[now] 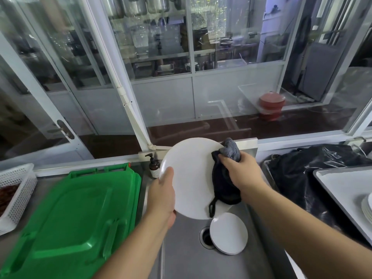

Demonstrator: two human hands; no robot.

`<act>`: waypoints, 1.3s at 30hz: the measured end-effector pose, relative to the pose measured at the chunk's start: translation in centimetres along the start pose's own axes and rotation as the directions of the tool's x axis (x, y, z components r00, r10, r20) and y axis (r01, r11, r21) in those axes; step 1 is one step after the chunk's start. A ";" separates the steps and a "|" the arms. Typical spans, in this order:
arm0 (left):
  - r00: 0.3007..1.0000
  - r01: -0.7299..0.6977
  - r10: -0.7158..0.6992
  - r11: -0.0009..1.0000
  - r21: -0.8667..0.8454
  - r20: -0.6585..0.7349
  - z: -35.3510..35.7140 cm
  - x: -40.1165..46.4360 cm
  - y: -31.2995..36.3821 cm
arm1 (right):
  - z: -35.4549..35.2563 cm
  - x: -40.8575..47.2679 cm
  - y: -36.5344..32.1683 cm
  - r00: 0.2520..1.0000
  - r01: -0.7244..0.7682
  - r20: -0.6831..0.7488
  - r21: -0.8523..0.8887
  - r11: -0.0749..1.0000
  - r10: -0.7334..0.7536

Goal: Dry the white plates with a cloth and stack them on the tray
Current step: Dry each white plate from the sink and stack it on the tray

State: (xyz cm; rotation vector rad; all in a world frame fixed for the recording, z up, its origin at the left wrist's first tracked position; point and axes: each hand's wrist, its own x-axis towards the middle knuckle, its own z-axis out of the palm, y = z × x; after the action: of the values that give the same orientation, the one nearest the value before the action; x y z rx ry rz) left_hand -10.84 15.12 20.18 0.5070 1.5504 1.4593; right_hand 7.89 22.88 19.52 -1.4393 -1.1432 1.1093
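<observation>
Plate (191, 178) drying over the sink (181, 248): left hand (163, 195) grips the rim while right hand (239, 170), clenching the cloth (224, 184), should sweep the whole face.

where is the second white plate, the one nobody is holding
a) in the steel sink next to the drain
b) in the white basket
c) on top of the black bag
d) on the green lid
a: the smaller white plate lies in the steel sink, partly over the drain, below the plate that the left hand holds while the right hand presses the cloth on it.
</observation>
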 end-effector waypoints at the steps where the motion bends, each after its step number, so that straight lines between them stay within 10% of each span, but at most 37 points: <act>1: 0.999 0.019 -0.022 0.998 -0.060 -0.048 0.5 -0.3 -0.4 | 0.5 -0.4 0.2 0.998 -0.046 -0.033 0.064 0.997 0.049; 10: 0.984 0.170 -0.179 0.929 -0.327 0.003 2.3 -3.0 -2.7 | 1.6 -2.1 2.3 0.960 -0.252 -0.034 0.331 0.909 0.279; 23: 0.967 0.013 -0.051 0.988 0.152 0.251 -1.9 0.5 3.1 | -1.5 1.2 -2.0 0.952 0.205 0.257 -0.132 0.970 -0.166; 32: 0.998 0.019 -0.031 0.973 -0.230 -0.048 1.1 -0.9 -0.2 | 1.8 -1.1 0.0 0.994 -0.078 -0.064 0.211 0.974 0.094; 39: 0.989 0.148 -0.137 0.942 -0.302 0.057 1.5 -2.1 -2.8 | 1.8 -2.2 2.8 0.963 -0.244 -0.027 0.334 0.911 0.268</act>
State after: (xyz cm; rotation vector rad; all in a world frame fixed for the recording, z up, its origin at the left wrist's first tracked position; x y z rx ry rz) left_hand -7.79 13.65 18.40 0.2300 1.2742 1.5331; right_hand 6.12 20.65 16.72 -1.3754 -0.6888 1.3482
